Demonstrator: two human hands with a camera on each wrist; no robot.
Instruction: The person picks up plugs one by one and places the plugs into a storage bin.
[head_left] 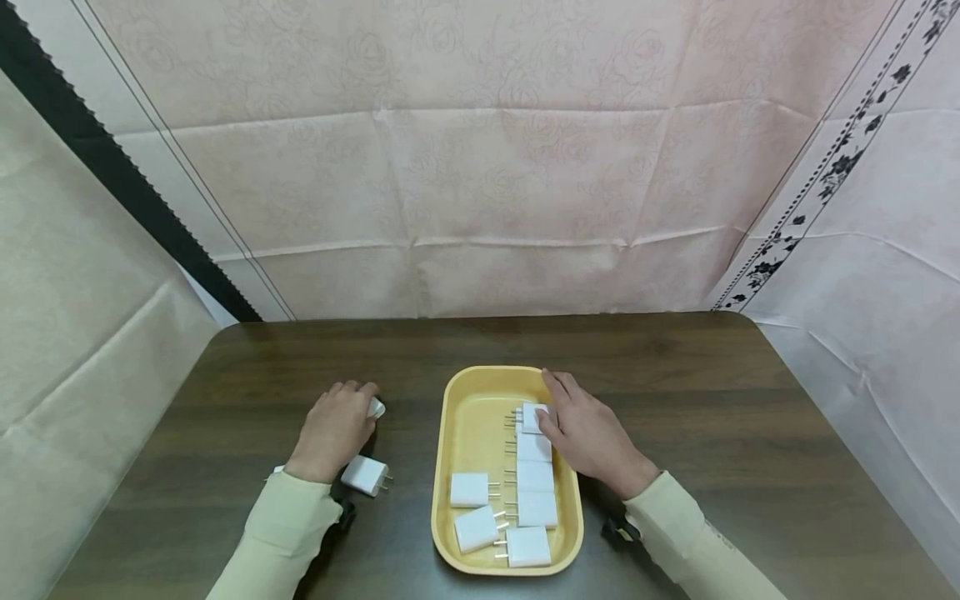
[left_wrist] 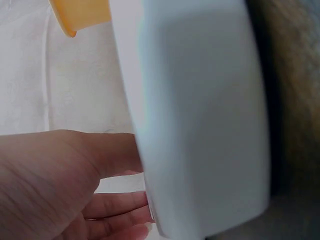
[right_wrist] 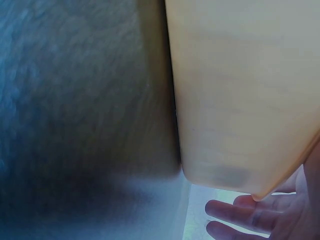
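Note:
In the head view my left hand (head_left: 335,429) is on the table left of the tray, its fingers around a white plug-in charger (head_left: 377,407). Another white charger (head_left: 365,476) lies beside that wrist, prongs pointing right; a large white charger side (left_wrist: 200,120) fills much of the left wrist view. My right hand (head_left: 592,429) lies over the right rim of the yellow tray (head_left: 448,433). Its thumb touches a white charger (head_left: 534,417) at the top of a column. In the right wrist view its fingers (right_wrist: 245,215) extend loosely past the tray's outer wall (right_wrist: 240,100).
More white chargers (head_left: 535,476) line the tray's right side, prongs leftward. Two others (head_left: 469,490) sit at its lower left, prongs rightward. Part of a white object (head_left: 278,469) shows by the left wrist. A pale cloth (head_left: 517,183) hangs behind the wooden table (head_left: 675,383).

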